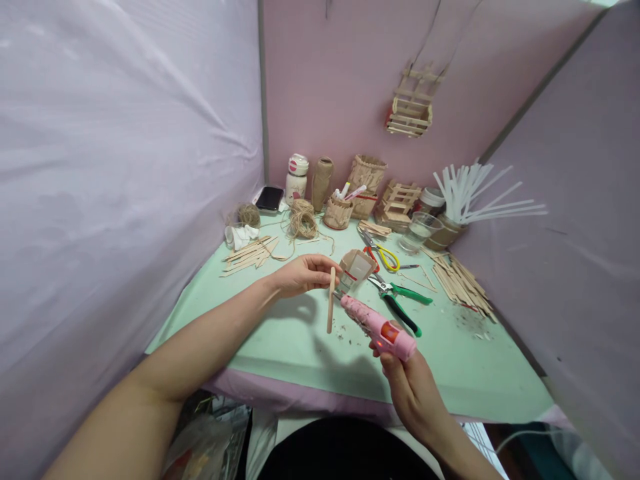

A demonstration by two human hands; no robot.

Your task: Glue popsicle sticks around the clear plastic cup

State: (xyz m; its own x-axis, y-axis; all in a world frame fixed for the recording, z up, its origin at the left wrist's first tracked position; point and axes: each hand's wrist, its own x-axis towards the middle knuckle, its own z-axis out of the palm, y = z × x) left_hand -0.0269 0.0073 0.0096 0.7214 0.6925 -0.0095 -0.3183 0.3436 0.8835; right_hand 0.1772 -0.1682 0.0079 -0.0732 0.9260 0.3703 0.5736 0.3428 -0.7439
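Pinched in my left hand (pixel 309 275) is a flat wooden craft stick (pixel 331 310), held nearly upright above the table. My right hand (pixel 407 380) grips a pink hot glue gun (pixel 377 327) by its handle. The gun's nozzle points left and is at the stick; whether it touches cannot be made out. Just behind the stick, a small box-like piece with wooden sides (pixel 356 270) sits on the green cloth. Green-handled pruning shears (pixel 397 297) lie open to the right of it.
Yellow-handled pliers (pixel 386 257) lie behind the shears. Loose craft sticks (pixel 463 283) are piled at right, more sticks (pixel 253 253) at left. Twine (pixel 303 220), a white bottle (pixel 297 180), a plastic cup (pixel 420 233) and glue sticks (pixel 467 193) stand at the back.
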